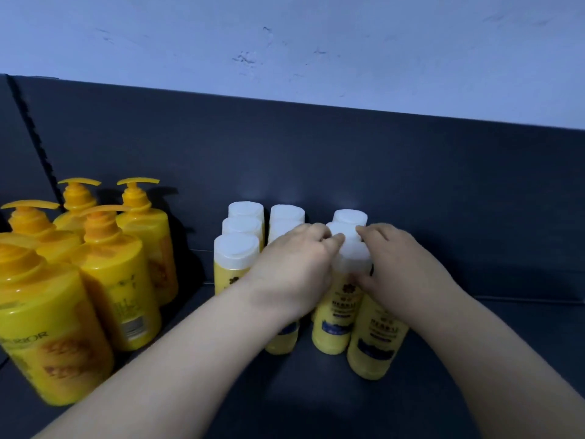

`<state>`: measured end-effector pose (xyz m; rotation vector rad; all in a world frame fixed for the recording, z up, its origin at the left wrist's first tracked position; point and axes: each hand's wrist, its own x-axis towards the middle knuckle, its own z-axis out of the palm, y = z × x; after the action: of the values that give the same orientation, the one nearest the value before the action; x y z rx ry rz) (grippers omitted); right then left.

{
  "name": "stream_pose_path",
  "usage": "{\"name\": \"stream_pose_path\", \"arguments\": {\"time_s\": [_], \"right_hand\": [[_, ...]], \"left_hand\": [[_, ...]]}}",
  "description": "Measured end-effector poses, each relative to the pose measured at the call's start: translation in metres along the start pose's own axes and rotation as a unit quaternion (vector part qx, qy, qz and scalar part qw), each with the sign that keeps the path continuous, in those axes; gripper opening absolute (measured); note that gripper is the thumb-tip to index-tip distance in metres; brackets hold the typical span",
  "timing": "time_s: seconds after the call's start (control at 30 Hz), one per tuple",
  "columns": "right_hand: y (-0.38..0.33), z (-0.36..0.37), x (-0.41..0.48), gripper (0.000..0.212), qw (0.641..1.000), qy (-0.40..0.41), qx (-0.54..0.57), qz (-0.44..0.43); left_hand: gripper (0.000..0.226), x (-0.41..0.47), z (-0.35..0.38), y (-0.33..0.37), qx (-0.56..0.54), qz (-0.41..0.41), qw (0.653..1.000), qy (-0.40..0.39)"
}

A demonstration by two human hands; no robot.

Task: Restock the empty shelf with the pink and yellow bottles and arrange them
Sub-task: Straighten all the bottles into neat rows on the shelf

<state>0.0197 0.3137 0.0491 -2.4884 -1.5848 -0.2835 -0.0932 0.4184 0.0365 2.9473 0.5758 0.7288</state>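
Several small yellow bottles with white caps stand in rows on the dark shelf. My left hand and my right hand close from either side on the white caps of the yellow bottles in the right-hand rows. Another yellow bottle stands just in front, under my right hand. A further one shows below my left wrist. No pink bottle is in view.
Several large yellow pump bottles stand grouped at the left of the shelf. A dark back panel rises behind the bottles, with a pale wall above it. Bare shelf lies to the right of the small bottles.
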Motion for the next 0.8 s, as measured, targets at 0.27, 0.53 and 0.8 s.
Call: {"name": "stream_pose_path", "arguments": {"time_s": [0.27,0.53,0.8], "right_hand": [[0.028,0.019,-0.015,0.07,0.994,-0.065,0.009,0.085],[0.031,0.012,-0.015,0.06,0.993,-0.051,0.085,0.059],[0.032,0.016,-0.017,0.055,0.991,-0.041,0.106,0.074]], "left_hand": [[0.053,0.021,0.041,0.027,0.049,0.008,0.997,-0.052],[0.031,0.022,0.042,0.025,0.006,-0.016,0.997,-0.069],[0.052,0.002,0.038,0.026,-0.14,-0.05,0.989,-0.01]]}}
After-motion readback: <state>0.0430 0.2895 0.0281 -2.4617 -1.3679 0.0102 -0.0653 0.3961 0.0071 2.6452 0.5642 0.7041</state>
